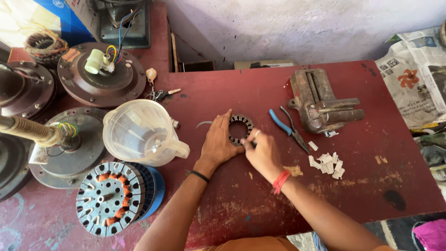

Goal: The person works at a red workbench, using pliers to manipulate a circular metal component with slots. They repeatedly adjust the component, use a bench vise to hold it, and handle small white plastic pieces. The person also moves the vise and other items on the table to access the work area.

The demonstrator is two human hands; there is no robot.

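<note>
A small round metal stator core with slots around its ring lies on the dark red table. My left hand rests flat on its left side and holds it down. My right hand, with a red thread at the wrist, pinches something small at the ring's lower right edge; what sits between the fingers is too small to tell. A pile of several white paper slips lies just right of my right hand.
Blue-handled pliers and a rusty bench vise lie right of the core. A clear plastic jug, a copper-wound stator, several fan motor housings and keys crowd the left. Newspaper covers the far right.
</note>
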